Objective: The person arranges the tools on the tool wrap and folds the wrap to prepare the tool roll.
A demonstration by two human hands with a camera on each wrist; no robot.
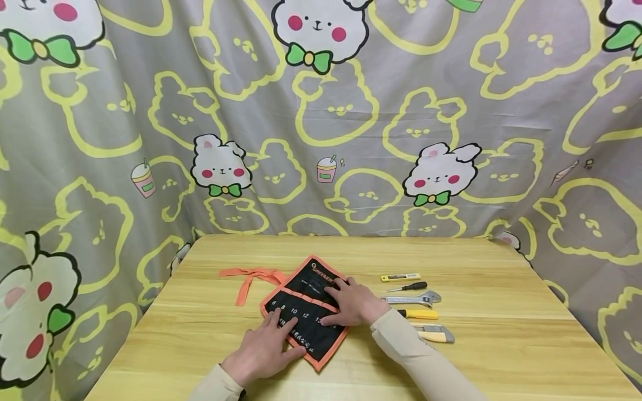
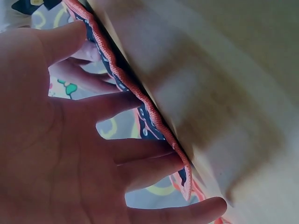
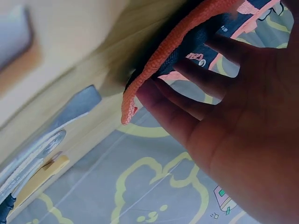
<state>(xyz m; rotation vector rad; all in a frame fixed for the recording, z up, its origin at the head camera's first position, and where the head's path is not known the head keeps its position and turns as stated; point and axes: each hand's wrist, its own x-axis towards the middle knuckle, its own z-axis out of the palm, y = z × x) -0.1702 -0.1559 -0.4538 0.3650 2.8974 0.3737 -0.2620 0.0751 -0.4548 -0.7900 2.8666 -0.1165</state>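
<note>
A black tool pouch (image 1: pixel 306 335) with orange edging lies flat and unfolded on the wooden table, turned at an angle. Printed numbers run along its row of pockets, and orange tie straps (image 1: pixel 251 273) trail off its left corner. On its lower left part rests my left hand (image 1: pixel 266 345), fingers spread and fairly straight. My right hand (image 1: pixel 357 303) touches the pouch along its right edge, fingertips reaching onto the black cloth. In the right wrist view the extended fingers (image 3: pixel 163 105) meet the orange edge. Neither hand grips anything.
Right of the pouch, tools lie in a column: a yellow box (image 1: pixel 400 277), a black-handled screwdriver (image 1: pixel 413 287), an adjustable wrench (image 1: pixel 418 299), a yellow-and-black handled tool (image 1: pixel 423 314) and a utility knife (image 1: pixel 438 333). My right sleeve (image 1: pixel 406 337) partly covers the nearest ones. A patterned curtain (image 1: pixel 351 133) hangs behind.
</note>
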